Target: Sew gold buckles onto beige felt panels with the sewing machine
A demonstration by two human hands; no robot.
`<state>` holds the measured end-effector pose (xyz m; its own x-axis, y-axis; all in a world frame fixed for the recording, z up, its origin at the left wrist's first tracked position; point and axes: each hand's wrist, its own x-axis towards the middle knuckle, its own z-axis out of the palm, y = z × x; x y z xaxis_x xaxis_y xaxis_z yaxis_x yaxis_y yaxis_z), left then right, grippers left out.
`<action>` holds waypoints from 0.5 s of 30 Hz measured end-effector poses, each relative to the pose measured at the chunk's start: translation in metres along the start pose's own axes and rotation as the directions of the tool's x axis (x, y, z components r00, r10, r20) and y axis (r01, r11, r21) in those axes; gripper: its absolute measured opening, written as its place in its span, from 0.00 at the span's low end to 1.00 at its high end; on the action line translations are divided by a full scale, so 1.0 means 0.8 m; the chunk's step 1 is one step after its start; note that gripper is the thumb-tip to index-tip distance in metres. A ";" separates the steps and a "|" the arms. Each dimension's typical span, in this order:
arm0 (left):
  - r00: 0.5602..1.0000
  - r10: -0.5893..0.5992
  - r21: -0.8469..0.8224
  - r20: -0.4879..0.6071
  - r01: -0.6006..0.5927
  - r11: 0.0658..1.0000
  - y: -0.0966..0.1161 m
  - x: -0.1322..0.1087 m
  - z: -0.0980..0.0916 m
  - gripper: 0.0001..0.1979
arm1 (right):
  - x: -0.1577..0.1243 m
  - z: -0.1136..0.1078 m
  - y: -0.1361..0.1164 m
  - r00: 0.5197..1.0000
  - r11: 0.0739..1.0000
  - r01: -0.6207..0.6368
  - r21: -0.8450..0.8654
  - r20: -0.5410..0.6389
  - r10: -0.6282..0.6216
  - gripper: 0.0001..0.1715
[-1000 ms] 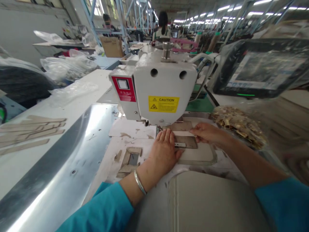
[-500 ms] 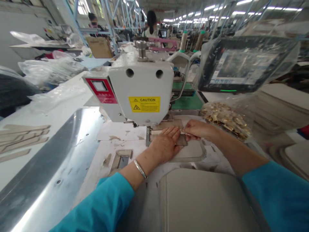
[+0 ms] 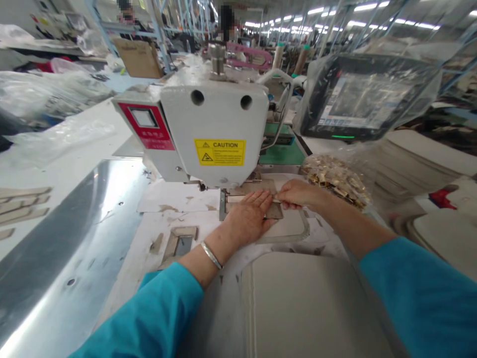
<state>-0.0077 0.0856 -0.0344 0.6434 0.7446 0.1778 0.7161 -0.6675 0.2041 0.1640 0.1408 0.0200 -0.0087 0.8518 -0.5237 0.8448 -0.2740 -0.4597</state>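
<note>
My left hand (image 3: 246, 219) lies flat with its fingers stretched out, pressing on a grey-beige template (image 3: 276, 212) below the sewing machine head (image 3: 216, 124). Under and beside these fingers runs a narrow pale strip (image 3: 234, 199), with a metal bracket (image 3: 222, 205) at its left end. At the strip's right end, my right hand (image 3: 300, 194) pinches with thumb and fingers; what lies between them is too small to make out. A beige panel with rounded corners (image 3: 288, 228) rests beneath the template and both hands.
Nearer me lies a large beige panel (image 3: 309, 303). A plastic bag of gold-coloured metal pieces (image 3: 337, 181) sits right, below a plastic-wrapped screen (image 3: 367, 99). At left are an angled frame piece (image 3: 171, 246), a metal plate (image 3: 93, 223) and beige strips (image 3: 22, 204). Other people are far back.
The head view has shifted slightly, so the surroundings appear farther left and a little higher. Both hands keep nearly the same place on the work, with the right hand still pinching.
</note>
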 end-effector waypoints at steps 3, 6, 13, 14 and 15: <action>1.000 0.005 0.008 -0.028 -0.005 1.000 -0.001 0.000 0.003 0.31 | -0.003 0.004 -0.001 0.992 0.966 0.070 -0.249 -0.082 -0.093 0.13; 0.999 0.008 0.004 -0.042 -0.008 1.000 -0.001 0.000 0.003 0.31 | -0.012 0.003 -0.005 0.921 0.807 0.200 -0.556 -0.174 -0.348 0.09; 0.999 -0.007 -0.060 -0.038 0.005 0.998 0.001 0.000 -0.003 0.32 | -0.034 -0.004 -0.017 0.989 0.988 0.061 0.142 -0.143 -0.040 0.14; 0.999 -0.008 -0.068 -0.036 0.006 0.998 0.001 0.000 -0.003 0.32 | -0.035 -0.004 -0.016 0.995 0.953 0.030 0.303 -0.101 0.001 0.15; 0.999 -0.009 -0.074 -0.034 0.006 0.997 0.001 0.000 -0.004 0.31 | -0.034 -0.004 -0.014 0.997 0.906 0.016 0.423 -0.071 0.015 0.15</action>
<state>-0.0081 0.0850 -0.0310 0.6275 0.7501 0.2086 0.6980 -0.6607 0.2761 0.1564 0.1223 0.0422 0.0417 0.8770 -0.4786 0.5388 -0.4232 -0.7285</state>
